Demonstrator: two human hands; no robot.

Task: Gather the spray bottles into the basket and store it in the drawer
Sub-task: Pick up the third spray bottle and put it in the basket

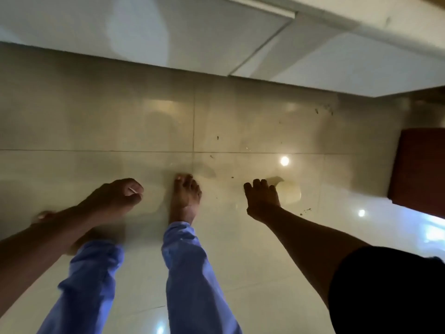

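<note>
We look straight down on a glossy cream tiled floor, which fills most of the view and carries bright lamp reflections and a few dark specks. Beyond the floor, along the top, runs a row of white cabinet fronts, their panels parted by thin seams; whether any of them is the drawer we cannot tell. At the floor's right edge sits a dark reddish-brown piece of furniture, cut off by the frame.

Standing on the floor are two legs in blue trousers. One bare foot is planted flat near the meeting of the tile seams; the other foot, off to the left, is blurred and largely hidden behind the left forearm.

Our left hand hangs above the floor just left of the planted foot, fingers curled loosely into a near fist, with nothing visible inside it. Our right hand hangs to the right of that foot, fingers extended and close together, palm down, empty. A dark short sleeve covers the right upper arm.

No spray bottle or basket lies on the floor or near either hand; both are out of view.
</note>
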